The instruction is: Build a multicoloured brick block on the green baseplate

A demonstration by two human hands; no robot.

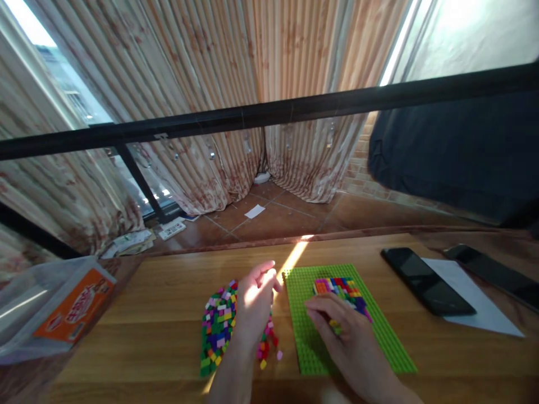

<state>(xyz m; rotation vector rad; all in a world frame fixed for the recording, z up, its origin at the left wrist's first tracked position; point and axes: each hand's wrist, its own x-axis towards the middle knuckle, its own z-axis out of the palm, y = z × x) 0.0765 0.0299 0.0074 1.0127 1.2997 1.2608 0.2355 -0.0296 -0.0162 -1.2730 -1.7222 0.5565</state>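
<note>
My left hand is raised over the right side of a pile of small coloured toy bricks, its fingers curled in together. Anything between those fingertips is too small to make out. On the green studded baseplate, a block of multicoloured bricks is set in tight rows toward the upper right. My right hand is over the baseplate and covers the block's lower left part. Its thumb and index finger are pinched close together, and what they hold is hidden.
A dark phone rests partly on a white sheet at the right, with another dark flat device beyond. A clear plastic box with an orange label stands left. A black rail crosses behind the wooden table.
</note>
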